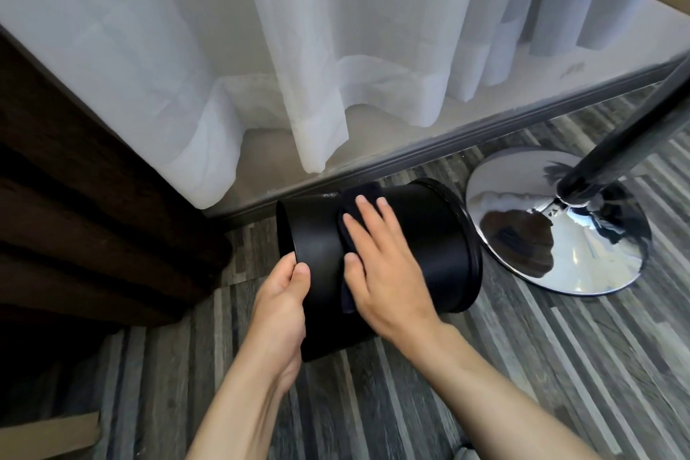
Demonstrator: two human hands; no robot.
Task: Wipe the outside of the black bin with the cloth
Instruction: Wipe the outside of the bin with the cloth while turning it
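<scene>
Fingers (364,209) of the right hand (388,265) lie flat and slightly spread, pressing a dark cloth (349,235) against the curved side wall of the black bin (422,235); they press the cloth and do not pinch it. The cloth drapes over the upper curve of the wall and hangs down on the near side, beneath the thumb. To the left of these fingers, the left hand (282,310) curls around one end of the bin, thumb on the outer wall and the remaining fingers hidden behind the edge, so it is closed on the bin and steadies it. The bin lies on its side on the striped grey floor (522,366), its ridged end pointing away to the right of the fingers.

Beyond the ridged end stands a chrome pedestal base (560,224) with a dark column rising from it. Behind the fingers hangs a sheer white curtain (298,48); far to their left hangs a dark brown drape (93,217).

Progress, as judged: wiping is under way on the upper middle band of the wall. No visible difference separates wiped from unwiped surface, so the portion finished cannot be told. The strip near the ridged end, the part under the left hand, and the underside against the floor probably remain, which calls for rolling the bin.
</scene>
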